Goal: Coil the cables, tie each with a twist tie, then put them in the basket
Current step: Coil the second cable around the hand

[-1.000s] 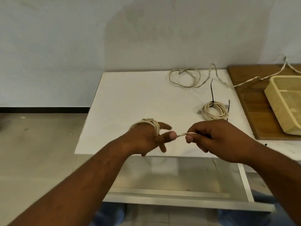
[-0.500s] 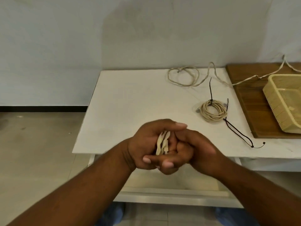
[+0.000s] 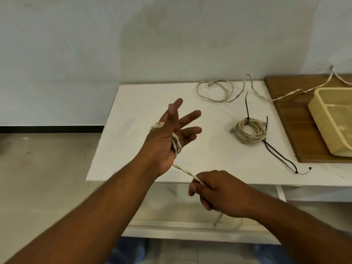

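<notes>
Several turns of a cream cable are wound around the left hand, whose fingers are spread wide and clasp nothing; the loops are kept on only by the palm and the back of the hand. A short taut run of the same cable is pinched between thumb and fingers of the right hand, which is closed on it just in front of the white table. The remaining length seems to hang below that hand, though it is blurred.

One coiled cable, bound with a black tie, lies on the table, apart from the basket on the wooden board. Another loose cable lies at the back, and a spare black tie lies near the front edge.

Should tension be lost, the loops could slide off the open fingers and spring apart. The hanging tail might also snag on the lower shelf and drag the coil loose.
</notes>
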